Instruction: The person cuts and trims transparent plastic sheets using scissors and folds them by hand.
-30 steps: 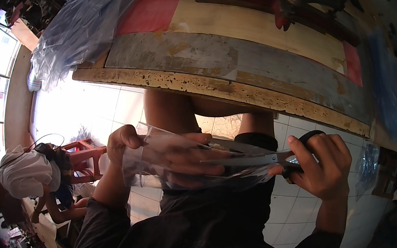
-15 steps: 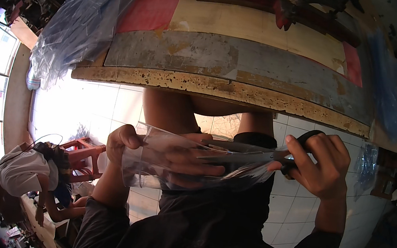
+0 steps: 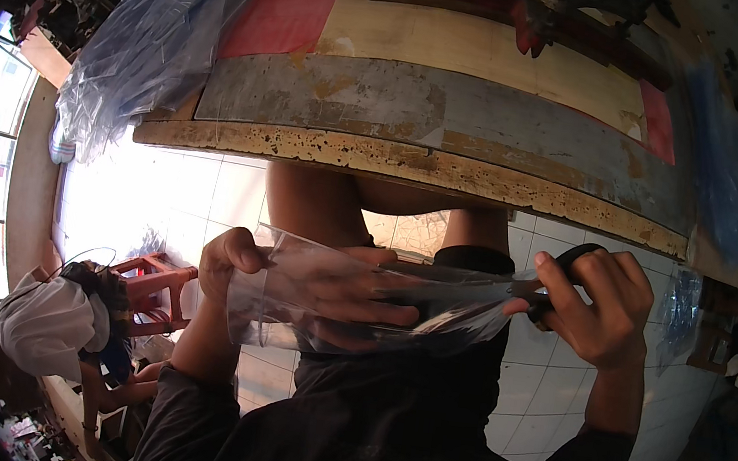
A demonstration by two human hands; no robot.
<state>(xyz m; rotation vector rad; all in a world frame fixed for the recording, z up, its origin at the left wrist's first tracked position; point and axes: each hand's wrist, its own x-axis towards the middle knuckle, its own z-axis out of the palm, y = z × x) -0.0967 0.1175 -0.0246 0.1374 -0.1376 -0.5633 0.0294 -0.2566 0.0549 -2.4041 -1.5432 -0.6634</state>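
Seemingly for tautness, the left hand (image 3: 225, 261) pinched clear plastic film (image 3: 286, 308) while the right hand (image 3: 608, 306) gripped black-handled scissors (image 3: 580, 252).

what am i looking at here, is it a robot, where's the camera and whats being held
No robot: these are a person's bare hands, seen by one wide fisheye camera worn on the head, looking down, so straight edges bend. The left hand holds a clear plastic piece and is partly seen through it. The right hand grips black-handled scissors, whose blades are hard to make out. On the table ahead lie a plastic heap at left and a long dark red bar farther back.
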